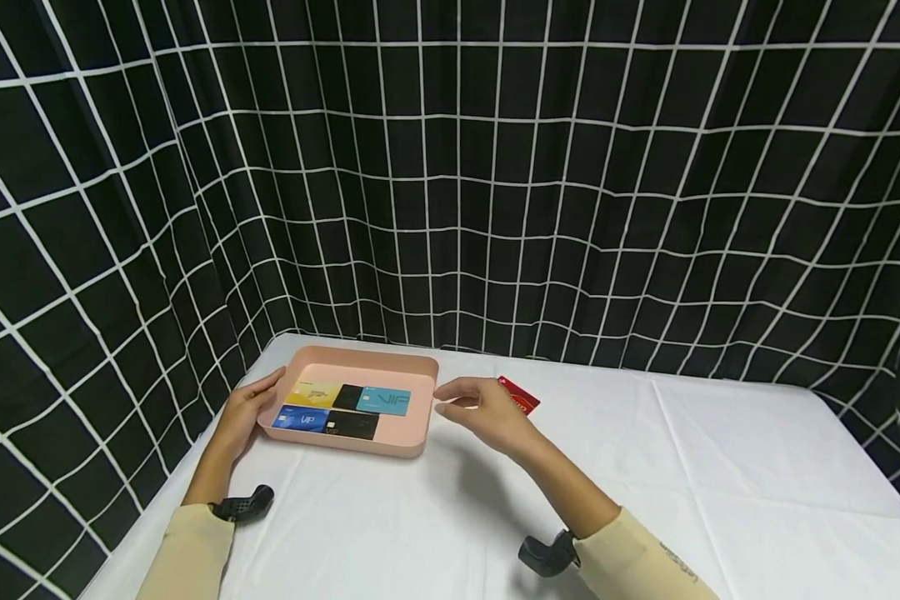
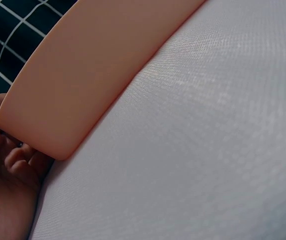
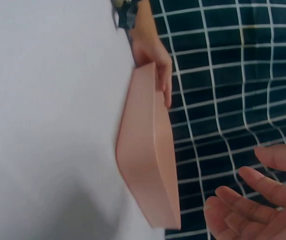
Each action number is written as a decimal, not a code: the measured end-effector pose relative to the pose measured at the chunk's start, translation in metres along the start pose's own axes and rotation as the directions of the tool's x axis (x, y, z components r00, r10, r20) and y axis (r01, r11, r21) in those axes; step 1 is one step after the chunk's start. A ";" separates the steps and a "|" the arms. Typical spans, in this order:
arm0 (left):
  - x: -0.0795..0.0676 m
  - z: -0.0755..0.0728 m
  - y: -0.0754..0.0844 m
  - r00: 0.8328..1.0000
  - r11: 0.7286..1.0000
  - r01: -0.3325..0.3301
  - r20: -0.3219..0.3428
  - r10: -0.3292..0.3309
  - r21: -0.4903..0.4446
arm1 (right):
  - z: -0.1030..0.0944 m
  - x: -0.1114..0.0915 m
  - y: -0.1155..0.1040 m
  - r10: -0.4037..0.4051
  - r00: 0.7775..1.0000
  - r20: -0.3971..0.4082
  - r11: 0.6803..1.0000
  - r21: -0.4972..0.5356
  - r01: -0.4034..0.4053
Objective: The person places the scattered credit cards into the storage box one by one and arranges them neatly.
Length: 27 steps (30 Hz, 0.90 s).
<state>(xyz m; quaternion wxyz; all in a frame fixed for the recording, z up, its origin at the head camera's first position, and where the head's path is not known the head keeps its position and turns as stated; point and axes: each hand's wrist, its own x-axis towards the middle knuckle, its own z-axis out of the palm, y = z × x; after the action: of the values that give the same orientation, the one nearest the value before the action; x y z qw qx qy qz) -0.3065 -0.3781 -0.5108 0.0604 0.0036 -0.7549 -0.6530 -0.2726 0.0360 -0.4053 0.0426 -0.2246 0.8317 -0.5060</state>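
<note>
A shallow pink tray (image 1: 396, 443) lies on the white cloth. My left hand (image 1: 240, 414) grips its left side; in the left wrist view several fingers (image 2: 18, 162) are curled against the tray's end wall. Inside, on the left and middle, lie a yellow card (image 1: 311, 393), a blue VIP card (image 1: 300, 418), a teal VIP card (image 1: 384, 402) and black cards (image 1: 354, 425), some overlapping. Just off the tray's right wall hovers my right hand (image 1: 487, 411), thumb and fingers apart and holding nothing. Beyond it a red card (image 1: 520, 395) rests on the cloth, partly hidden by that hand.
White cloth (image 1: 682, 475) covers the table and stretches far to the right of the tray. A black curtain with a white grid (image 1: 540, 183) rises along the back and both sides. The tray stands near the table's left and back edges.
</note>
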 end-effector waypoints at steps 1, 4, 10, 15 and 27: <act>0.000 0.000 0.000 1.000 1.000 0.000 0.000 0.000 0.002 | -0.002 -0.001 0.003 -0.004 1.000 -0.014 1.000 -0.006 0.004; 0.000 0.000 0.000 1.000 1.000 -0.001 0.002 0.001 0.004 | -0.009 -0.003 0.013 -0.021 0.998 -0.058 0.999 -0.037 0.019; 0.000 0.000 -0.001 1.000 1.000 0.000 0.003 0.000 0.004 | -0.021 -0.006 0.027 -0.024 0.992 -0.127 0.998 -0.061 0.016; 0.000 0.000 -0.001 1.000 1.000 -0.003 0.005 0.003 0.000 | -0.030 -0.004 0.039 -0.016 0.986 -0.165 0.998 -0.058 0.007; 0.000 0.000 0.001 1.000 1.000 -0.007 0.000 0.007 0.007 | -0.047 0.008 0.079 0.012 0.960 -0.279 0.994 -0.103 -0.043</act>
<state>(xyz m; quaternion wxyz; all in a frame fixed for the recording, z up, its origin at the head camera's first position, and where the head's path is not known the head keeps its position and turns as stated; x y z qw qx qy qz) -0.3068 -0.3779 -0.5102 0.0627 0.0011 -0.7573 -0.6500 -0.3197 0.1018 -0.4500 -0.0795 -0.1418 0.8585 -0.4863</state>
